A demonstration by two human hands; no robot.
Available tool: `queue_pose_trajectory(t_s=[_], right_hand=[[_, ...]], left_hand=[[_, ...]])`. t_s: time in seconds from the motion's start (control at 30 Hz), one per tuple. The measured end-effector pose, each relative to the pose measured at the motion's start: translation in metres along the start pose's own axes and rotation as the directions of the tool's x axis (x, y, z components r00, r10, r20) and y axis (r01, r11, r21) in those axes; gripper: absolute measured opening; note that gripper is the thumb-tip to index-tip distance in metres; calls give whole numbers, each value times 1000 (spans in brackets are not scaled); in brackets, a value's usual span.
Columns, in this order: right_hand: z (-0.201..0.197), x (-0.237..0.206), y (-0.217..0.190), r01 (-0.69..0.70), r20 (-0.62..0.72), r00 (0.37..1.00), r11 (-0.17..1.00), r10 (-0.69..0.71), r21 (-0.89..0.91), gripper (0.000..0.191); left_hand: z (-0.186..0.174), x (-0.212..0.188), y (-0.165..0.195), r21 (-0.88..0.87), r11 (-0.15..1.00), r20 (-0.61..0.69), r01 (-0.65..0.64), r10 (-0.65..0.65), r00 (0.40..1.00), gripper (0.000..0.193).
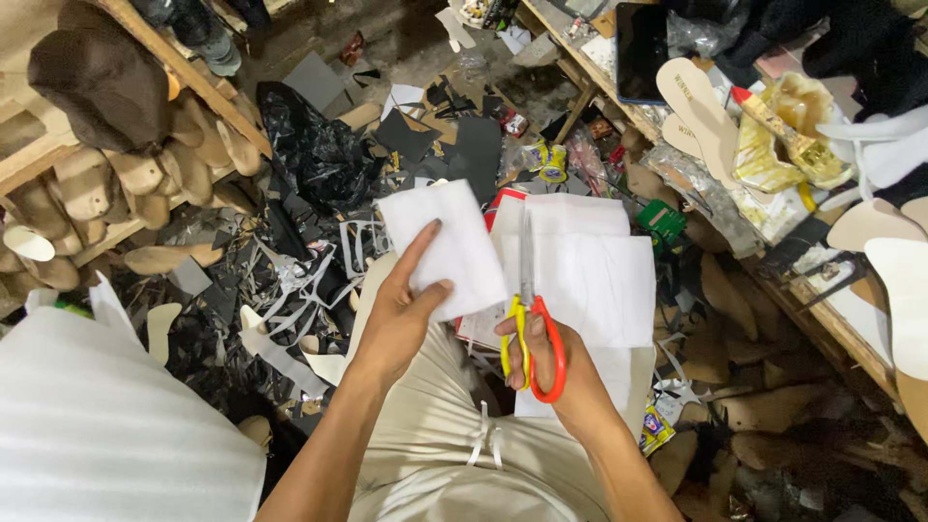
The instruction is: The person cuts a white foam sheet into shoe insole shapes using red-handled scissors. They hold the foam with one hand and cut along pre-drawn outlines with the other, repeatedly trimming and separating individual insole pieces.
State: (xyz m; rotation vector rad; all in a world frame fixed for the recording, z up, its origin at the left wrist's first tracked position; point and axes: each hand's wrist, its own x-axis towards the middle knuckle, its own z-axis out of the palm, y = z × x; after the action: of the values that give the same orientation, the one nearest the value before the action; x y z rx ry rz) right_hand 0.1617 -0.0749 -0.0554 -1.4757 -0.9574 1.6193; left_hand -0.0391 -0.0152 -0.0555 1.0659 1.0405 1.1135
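Head view looks down on a white foam sheet (590,271) held above the person's lap, with a cut running up its middle. Scissors (530,324) with yellow and red handles stand blades-up in that cut. The right hand (546,362) is closed through the handles, gripping them. The left hand (401,314) pinches the left flap of the sheet, thumb on top, fingers behind. Left of the lap lies a large white foam roll (106,416). Far left, wooden shoe lasts (106,179) crowd a shelf. Right, a cluttered workbench (822,319) carries insole cutouts (701,106).

scrap-strewn floor (406,43), black bag (314,145)
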Motion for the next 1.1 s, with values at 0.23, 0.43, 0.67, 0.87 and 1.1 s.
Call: queue_pose_trajectory(t_s=[0.23, 0.43, 0.67, 0.87, 1.1], right_hand=[[-10, -7, -5, 289, -314, 907, 957, -281, -23, 29], [-32, -47, 19, 188, -62, 978, 974, -197, -125, 45], [-27, -67, 25, 242, 33, 970, 948, -240, -207, 49], [-30, -67, 26, 147, -32, 988, 982, -152, -121, 38], [-38, -67, 43, 70, 4, 998, 997, -70, 27, 32]], left_hand=[[39, -3, 9, 95, 981, 131, 169, -181, 975, 60], [61, 13, 26, -133, 990, -45, -55, 50, 998, 62], [91, -4, 27, -159, 986, 190, -50, 80, 978, 61], [81, 1, 26, -120, 992, 245, -39, 68, 967, 67], [62, 6, 31, 105, 961, 309, -255, 212, 927, 71]])
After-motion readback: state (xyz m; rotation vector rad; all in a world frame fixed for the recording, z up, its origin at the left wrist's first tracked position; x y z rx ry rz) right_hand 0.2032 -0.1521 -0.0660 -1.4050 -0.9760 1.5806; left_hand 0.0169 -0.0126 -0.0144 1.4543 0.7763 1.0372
